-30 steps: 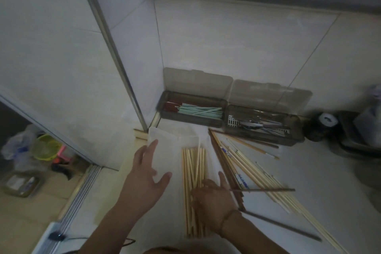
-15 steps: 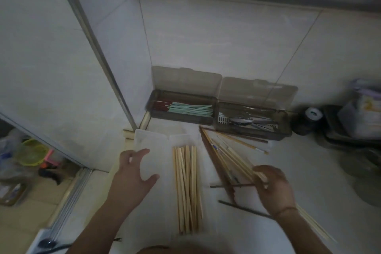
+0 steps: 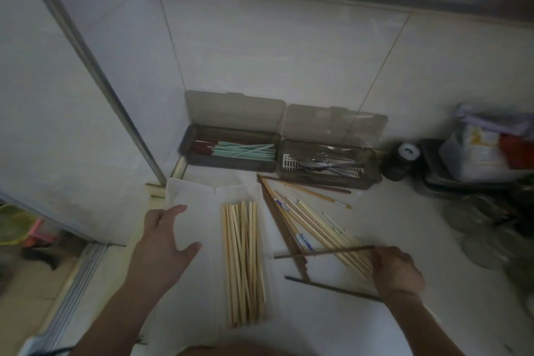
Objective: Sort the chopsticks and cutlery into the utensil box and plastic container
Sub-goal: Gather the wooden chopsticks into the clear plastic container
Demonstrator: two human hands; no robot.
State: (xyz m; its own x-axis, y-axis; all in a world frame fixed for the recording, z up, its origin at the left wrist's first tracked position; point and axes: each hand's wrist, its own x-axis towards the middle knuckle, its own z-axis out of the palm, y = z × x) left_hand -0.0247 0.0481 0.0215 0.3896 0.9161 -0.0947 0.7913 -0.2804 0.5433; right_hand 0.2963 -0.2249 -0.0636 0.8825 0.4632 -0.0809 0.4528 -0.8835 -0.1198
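A clear plastic container (image 3: 202, 196) lies open on the counter, with several pale wooden chopsticks (image 3: 242, 260) in its right half. My left hand (image 3: 164, 243) rests flat on its empty left half, fingers apart. To the right lies a loose pile of chopsticks (image 3: 315, 228), pale and dark mixed. My right hand (image 3: 396, 269) is at the pile's near end, pinching a dark chopstick (image 3: 323, 252) that points left. Against the wall stands the brown utensil box (image 3: 231, 166): green-and-red chopsticks (image 3: 245, 150) in the left bin, metal cutlery (image 3: 326, 165) in the right bin.
A dark jar (image 3: 401, 159) and a tray with bags (image 3: 485, 153) stand at the right. A metal door frame (image 3: 115, 101) runs down the left, with the counter edge and floor clutter (image 3: 17, 225) beyond. Another dark chopstick (image 3: 332, 287) lies near my right wrist.
My right hand left the pale chopsticks in the container, moved right to the loose pile and took hold of a dark chopstick. My left hand stayed on the container.
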